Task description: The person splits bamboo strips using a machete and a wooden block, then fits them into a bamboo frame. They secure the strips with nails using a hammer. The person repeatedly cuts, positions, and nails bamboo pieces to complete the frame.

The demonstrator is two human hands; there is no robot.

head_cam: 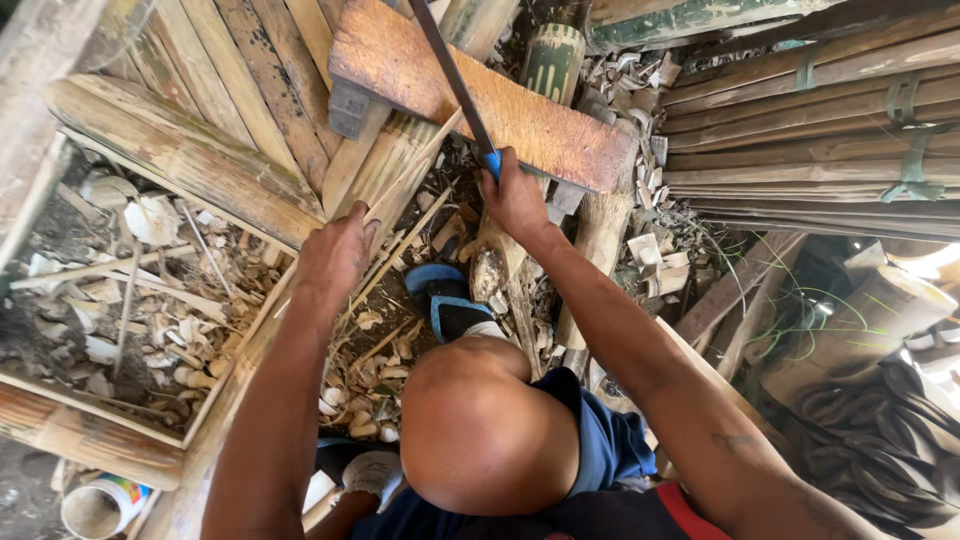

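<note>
Below the worn orange wooden plank (480,100), the right hand (515,195) grips a blue-handled long blade (455,85) while the left hand (335,255) pinches thin pale bamboo strips (400,190), steadying them.

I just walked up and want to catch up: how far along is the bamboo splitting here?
Done: chips and shavings litter the ground, and split slats lie bundled at the side. In hand: the right hand grips a blue-handled blade over the wooden block; the left hand steadies a thin strip. Left: whole bamboo sections lie uncut.
</note>
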